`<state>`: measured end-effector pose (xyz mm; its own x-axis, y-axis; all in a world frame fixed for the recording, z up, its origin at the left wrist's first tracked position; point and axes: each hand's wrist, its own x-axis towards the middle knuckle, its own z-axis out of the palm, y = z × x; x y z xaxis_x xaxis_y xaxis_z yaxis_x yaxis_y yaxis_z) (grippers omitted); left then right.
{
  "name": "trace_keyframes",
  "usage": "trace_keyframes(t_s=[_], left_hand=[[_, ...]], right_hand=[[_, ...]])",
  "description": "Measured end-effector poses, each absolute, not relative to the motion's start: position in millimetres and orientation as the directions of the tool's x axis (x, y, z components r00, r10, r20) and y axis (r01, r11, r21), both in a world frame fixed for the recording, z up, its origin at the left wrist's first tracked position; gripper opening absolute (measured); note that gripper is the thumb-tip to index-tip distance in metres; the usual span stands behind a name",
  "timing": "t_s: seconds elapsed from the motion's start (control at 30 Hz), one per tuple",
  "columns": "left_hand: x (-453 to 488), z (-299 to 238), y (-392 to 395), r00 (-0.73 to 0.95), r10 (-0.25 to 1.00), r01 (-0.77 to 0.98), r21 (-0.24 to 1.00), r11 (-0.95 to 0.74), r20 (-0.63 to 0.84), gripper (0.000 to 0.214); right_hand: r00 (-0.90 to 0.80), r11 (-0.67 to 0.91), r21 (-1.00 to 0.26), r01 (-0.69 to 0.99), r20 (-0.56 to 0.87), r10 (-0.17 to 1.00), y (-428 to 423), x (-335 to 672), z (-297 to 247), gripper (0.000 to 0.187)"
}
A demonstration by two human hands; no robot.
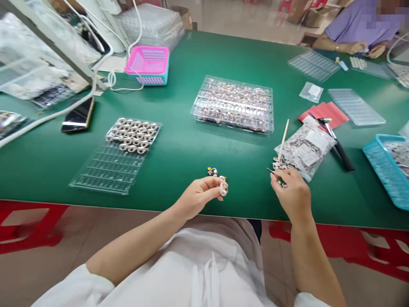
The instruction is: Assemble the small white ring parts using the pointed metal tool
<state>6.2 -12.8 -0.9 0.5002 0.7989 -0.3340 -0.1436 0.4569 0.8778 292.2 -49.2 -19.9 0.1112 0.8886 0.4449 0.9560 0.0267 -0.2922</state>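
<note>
— What's in the hands?
— The left hand (204,194) pinches a small silvery metal piece (223,189). The right hand (292,194), at its three o'clock, is closed on a thin pale wooden stick (283,140) pointing toward twelve.
— And the tray?
— The clear plastic compartment tray (105,170) is at ten o'clock, well apart. Its far rows hold the silver pieces (132,135) and its near rows are bare — about a third filled, I'd judge.

- Small part (223,189): pinched by the fingers (213,184) of the left hand (196,198); too small for its make to be told.
- Thin tool (270,171): largely covered by the right hand (292,194); only the tip was seen.
- Blue basket (388,168): cut off by the right edge.
- Co-worker (351,30): cut off by the top edge.
- Stacked trays (234,104): contents too small to be made out.
</note>
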Motion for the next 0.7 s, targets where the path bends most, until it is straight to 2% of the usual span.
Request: trace_keyframes(t_s=[0.07,0.13,0.2,0.27,0.37,0.47,0.57,0.7], left_hand=[[6.0,-2.5,-13.6,0.515,0.792,-0.166,0.868,0.467,-0.328,0.021],[6.4,-3.4,-14.7,0.516,0.793,-0.177,0.866,0.467,-0.323,0.022],[6.4,-4.1,-15.7,0.507,0.8,-0.179,0.868,0.463,-0.322,0.021],[5.2,-5.2,-16.4,0.493,0.804,-0.168,0.871,0.462,-0.332,0.02],[1.4,-7.5,-16.6,0.463,0.804,-0.146,0.862,0.485,-0.373,0.02],[-1.6,-9.7,-15.7,0.448,0.802,-0.149,0.852,0.503,-0.395,0.021],[-1.8,-10.9,-15.1,0.456,0.806,-0.167,0.853,0.495,-0.378,0.021],[2.7,-9.8,-18.0,0.484,0.809,-0.183,0.865,0.466,-0.334,0.022]], right_hand=[[0.117,0.172,-0.508,0.844,0.487,0.866,-53.4,266.2,-18.8,0.01],[0.152,0.22,-0.644,0.733,0.47,0.869,-56.3,238.8,-20.6,0.008],[0.167,0.248,-0.658,0.711,0.5,0.85,-57.1,216.5,-26.5,0.009],[0.152,0.223,-0.612,0.759,0.499,0.853,-56.6,203.0,-34.6,0.01],[0.13,0.119,-0.534,0.837,0.405,0.905,-56.5,199.5,-42.6,0.012],[0.156,0.062,-0.577,0.815,0.321,0.934,-58.6,207.7,-38.7,0.011],[0.269,0.009,-0.739,0.673,0.255,0.929,-63.5,213.8,-27.4,0.009],[0.379,-0.033,-0.956,0.292,0.084,0.922,-73.7,200.1,-23.4,0.012]])
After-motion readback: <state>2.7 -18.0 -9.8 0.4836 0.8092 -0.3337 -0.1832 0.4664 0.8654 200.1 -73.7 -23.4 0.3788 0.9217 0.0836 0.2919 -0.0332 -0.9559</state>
